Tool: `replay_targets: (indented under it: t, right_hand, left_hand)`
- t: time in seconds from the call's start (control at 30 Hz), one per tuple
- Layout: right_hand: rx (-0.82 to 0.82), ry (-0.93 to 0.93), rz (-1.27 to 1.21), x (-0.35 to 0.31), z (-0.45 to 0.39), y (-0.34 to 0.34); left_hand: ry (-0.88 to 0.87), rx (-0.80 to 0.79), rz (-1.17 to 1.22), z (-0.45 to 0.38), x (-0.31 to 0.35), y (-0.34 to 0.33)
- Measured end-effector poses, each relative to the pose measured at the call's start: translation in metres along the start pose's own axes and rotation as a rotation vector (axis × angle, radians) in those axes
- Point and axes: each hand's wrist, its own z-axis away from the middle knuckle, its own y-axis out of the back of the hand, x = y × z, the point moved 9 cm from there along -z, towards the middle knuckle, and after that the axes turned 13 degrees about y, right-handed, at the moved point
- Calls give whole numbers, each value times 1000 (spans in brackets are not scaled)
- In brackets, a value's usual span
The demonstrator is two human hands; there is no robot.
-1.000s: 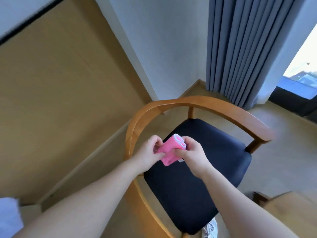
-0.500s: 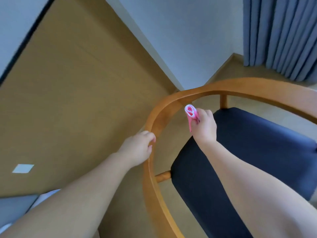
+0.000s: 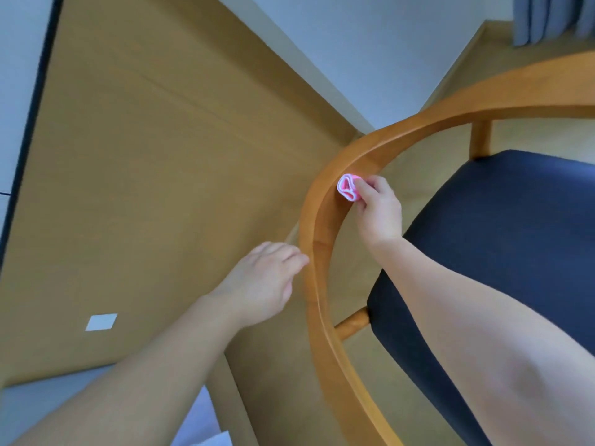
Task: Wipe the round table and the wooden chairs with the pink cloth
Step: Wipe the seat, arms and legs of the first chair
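A wooden chair with a curved back rail and a dark blue seat fills the right half of the head view. My right hand grips the folded pink cloth and holds it against the inner face of the rail. My left hand is lower down at the outer side of the same rail, fingertips touching the wood, fingers fairly straight. The round table is out of view.
A tan wooden wall panel runs close along the chair's left side, with a pale wall behind it. Grey curtains hang at the top right. Light wood floor shows under the rail.
My left hand let go of the cloth and moved to the rail's outer side. My right hand carried the cloth up to the inner face of the rail. The view shifted closer and left.
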Motion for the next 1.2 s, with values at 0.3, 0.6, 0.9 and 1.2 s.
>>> replay_targets:
  t: [0.3,0.6,0.9,1.2]
  right_hand:
    - [-287,-69,-315,-29,107,-81]
    - [172,-55,-40,-10,5,-1]
    - [235,-161,-312,-24,19,-43]
    - [-196,-29,-379,-49,117,-89]
  left_hand:
    - [89,-90,29,33,-31,-28]
    - [86,-66,25,32,-38,-35]
    - [55,-59,27,15,-44,-37]
    - [-123,-83,-18,26,-21,-51]
